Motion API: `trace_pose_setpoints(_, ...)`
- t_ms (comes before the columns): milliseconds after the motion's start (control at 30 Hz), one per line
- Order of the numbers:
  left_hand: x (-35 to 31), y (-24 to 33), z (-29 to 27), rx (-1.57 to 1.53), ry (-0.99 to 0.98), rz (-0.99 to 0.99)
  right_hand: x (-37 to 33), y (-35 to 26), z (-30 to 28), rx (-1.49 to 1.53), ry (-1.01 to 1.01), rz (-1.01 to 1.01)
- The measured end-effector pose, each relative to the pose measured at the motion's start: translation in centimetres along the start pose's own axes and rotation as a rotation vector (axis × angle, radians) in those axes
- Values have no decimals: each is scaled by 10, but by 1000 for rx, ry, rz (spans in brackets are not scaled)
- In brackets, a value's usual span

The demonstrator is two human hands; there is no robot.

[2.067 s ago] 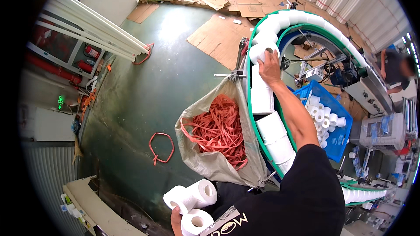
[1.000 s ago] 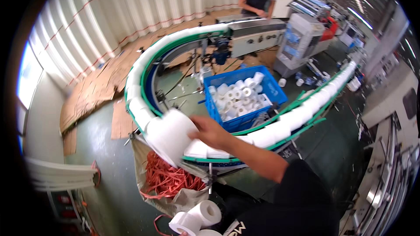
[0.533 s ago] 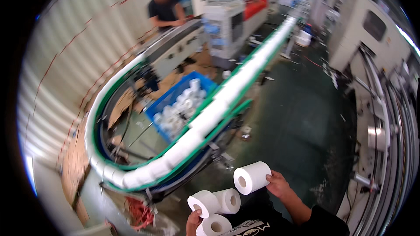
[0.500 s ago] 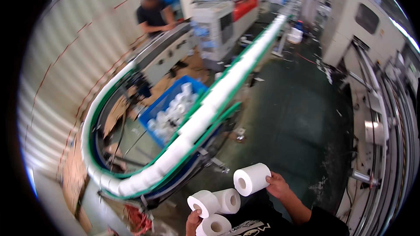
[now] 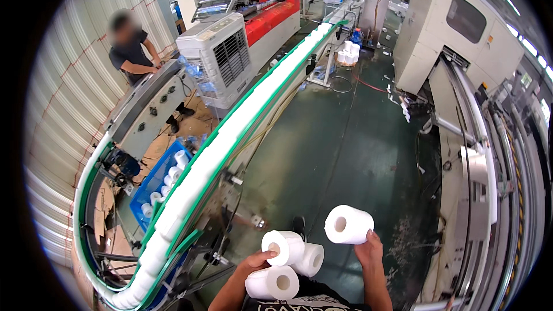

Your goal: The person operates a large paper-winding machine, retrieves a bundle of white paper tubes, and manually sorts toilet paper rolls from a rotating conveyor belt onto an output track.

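My right hand (image 5: pixel 369 249) grips a white toilet paper roll (image 5: pixel 358 226) by its right end, with the open core turned to the left. My left hand (image 5: pixel 257 261) has its thumb at the core of another toilet paper roll (image 5: pixel 292 247). Two more rolls press against that one: a lower roll (image 5: pixel 261 284) near my wrist and a further roll (image 5: pixel 315 258) on its right. All three are bunched in front of my body, and the fingers beneath them are hidden.
A curved conveyor (image 5: pixel 203 158) with green rails carries a line of white rolls on my left. Behind it are a blue crate (image 5: pixel 138 204) of rolls, a grey air cooler (image 5: pixel 216 57) and a person (image 5: pixel 131 52). Long machinery (image 5: pixel 478 155) flanks the dark green floor (image 5: pixel 345 155) on the right.
My view has shifted, so the conveyor and the person now appear further left. Both hands keep their rolls, and my left hand and forearm show more fully.
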State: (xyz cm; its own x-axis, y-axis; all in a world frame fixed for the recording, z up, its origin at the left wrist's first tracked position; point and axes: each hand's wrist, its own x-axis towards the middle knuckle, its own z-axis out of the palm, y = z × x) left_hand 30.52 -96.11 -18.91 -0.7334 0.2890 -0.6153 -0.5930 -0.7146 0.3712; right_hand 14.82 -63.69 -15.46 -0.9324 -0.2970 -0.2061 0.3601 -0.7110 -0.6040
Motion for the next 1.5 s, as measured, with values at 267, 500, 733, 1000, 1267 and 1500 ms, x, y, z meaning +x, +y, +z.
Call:
trace_pose_setpoints(267, 269, 222, 138, 60, -184, -49, 278, -145, -41, -95, 124, -89)
trace_pose_setpoints(500, 445, 425, 225, 133, -187, -80, 496, -235, -67, 65, 330, -200)
trace_pose_setpoints(733, 626, 594, 283, -24, 30, 88, 888, -345, -52, -70, 178, -144)
trace_pose_setpoints(1000, 791, 768, 358, -254, -50, 420, 1355, -411, 127, -405, -199, -105)
trace_pose_setpoints(1267, 953, 939, 389, -308, 42, 413, 1696, -424, 191, -670, -224, 12)
trace_pose_setpoints(1500, 1014, 987, 431, -504, 304, 752, 1968, -338, 218, -1003, -381, 162)
